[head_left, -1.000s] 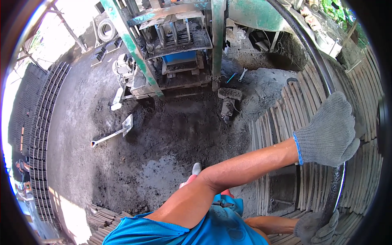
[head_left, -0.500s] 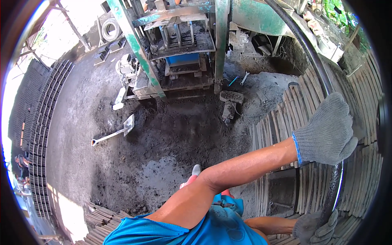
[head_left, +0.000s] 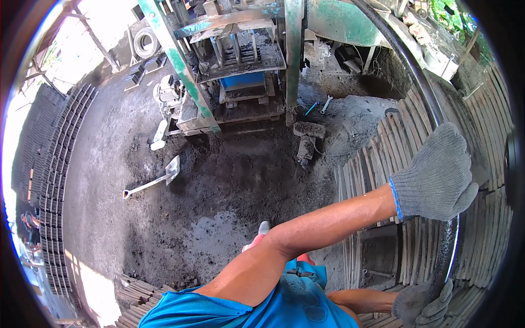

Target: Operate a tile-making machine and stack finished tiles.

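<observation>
A long dark bar (head_left: 422,83) runs down the right side of the view, its line bent by the lens. My left hand (head_left: 435,172), in a grey knitted glove with a blue cuff edge, is wrapped round its middle, my arm stretched across to the right. Lower down, near the bottom right, my right hand (head_left: 421,304) in a similar grey glove is closed on the same bar. The bar's upper end passes out of view beside the green panel (head_left: 344,24) of a machine.
A green-framed press (head_left: 293,65) stands ahead, over a blue block (head_left: 243,80). On the dark, gritty floor lies a shovel (head_left: 171,169). An electric motor (head_left: 168,90) and a wrench (head_left: 326,104) are near the press. Stacked wooden boards (head_left: 358,186) flank me; block rows (head_left: 54,180) stand left.
Both hands keep their hold on the bar. The view has shifted very slightly; nothing else visibly differs.
</observation>
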Available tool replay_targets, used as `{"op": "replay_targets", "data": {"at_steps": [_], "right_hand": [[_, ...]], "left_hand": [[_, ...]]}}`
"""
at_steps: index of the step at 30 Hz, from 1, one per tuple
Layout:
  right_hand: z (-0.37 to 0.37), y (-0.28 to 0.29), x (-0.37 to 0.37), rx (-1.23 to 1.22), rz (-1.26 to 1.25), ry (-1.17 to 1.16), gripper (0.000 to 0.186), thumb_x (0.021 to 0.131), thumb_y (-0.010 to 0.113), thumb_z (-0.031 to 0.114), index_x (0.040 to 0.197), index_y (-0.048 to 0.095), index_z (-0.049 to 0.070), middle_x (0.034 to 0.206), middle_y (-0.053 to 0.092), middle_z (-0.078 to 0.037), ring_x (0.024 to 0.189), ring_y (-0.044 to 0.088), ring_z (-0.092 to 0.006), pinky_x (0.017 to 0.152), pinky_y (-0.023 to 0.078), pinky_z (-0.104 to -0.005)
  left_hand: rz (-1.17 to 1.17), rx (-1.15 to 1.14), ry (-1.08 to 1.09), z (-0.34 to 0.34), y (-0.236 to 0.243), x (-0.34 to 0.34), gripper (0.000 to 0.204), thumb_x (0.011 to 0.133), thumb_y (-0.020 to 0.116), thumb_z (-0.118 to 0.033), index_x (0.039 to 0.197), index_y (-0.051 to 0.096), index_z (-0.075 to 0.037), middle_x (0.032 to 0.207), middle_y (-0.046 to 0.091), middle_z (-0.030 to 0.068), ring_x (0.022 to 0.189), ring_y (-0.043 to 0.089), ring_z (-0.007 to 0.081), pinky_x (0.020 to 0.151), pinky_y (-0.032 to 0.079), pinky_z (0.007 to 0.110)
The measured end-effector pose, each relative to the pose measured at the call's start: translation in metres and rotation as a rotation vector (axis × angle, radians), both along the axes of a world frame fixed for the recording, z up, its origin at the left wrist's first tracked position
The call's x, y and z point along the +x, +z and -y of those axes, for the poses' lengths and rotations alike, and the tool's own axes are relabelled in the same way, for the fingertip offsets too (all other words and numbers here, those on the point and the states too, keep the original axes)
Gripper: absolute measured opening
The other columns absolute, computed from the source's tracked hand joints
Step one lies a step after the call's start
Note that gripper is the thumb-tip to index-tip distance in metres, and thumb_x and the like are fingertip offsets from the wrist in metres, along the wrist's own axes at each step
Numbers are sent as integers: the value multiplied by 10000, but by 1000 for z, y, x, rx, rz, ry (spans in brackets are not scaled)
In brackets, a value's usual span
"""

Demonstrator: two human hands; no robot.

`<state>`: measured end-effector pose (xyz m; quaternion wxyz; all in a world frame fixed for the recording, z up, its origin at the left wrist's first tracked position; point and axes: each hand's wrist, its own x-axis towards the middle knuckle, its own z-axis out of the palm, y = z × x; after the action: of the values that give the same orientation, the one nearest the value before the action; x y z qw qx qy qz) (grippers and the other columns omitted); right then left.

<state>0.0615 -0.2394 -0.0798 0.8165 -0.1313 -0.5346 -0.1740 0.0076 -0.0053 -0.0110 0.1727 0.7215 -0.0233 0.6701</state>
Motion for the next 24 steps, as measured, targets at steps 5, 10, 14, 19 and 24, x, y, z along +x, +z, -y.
{"op": "replay_targets", "data": {"at_steps": [5,10,14,19,24], "right_hand": [[-1,-1,0,-45,29,-92,303,1001,467,348,719,464,236,651,425,96,668,473,-96,846,413,-335],[-1,-4,1,-91,55,-186,290,1001,471,344,733,477,232,665,440,92,677,483,-102,844,420,-336],[0,-4,0,-127,76,-259,279,1001,474,340,745,487,229,677,451,88,684,491,-106,841,426,-338],[2,-3,-1,-173,106,-355,267,1001,477,336,759,500,225,692,465,84,693,502,-111,839,432,-339],[3,-2,-1,-218,140,-444,255,1001,480,332,774,513,221,706,479,80,702,512,-116,836,439,-341]], "left_hand": [[11,-20,-10,1,-2,0,342,812,627,-283,600,590,-17,679,521,177,736,500,381,851,412,510],[-15,-12,-5,0,-4,0,342,812,628,-288,606,593,-17,691,532,174,744,505,384,872,415,510],[-21,-10,-16,-1,-4,-1,348,814,629,-293,606,593,-16,696,538,177,746,507,390,871,415,515],[-51,-4,-4,-1,-3,-2,353,818,627,-295,606,593,-15,696,540,179,751,512,392,865,415,520],[-34,2,2,1,-5,2,351,824,623,-290,608,596,-14,704,547,181,765,519,401,879,414,532]]}}
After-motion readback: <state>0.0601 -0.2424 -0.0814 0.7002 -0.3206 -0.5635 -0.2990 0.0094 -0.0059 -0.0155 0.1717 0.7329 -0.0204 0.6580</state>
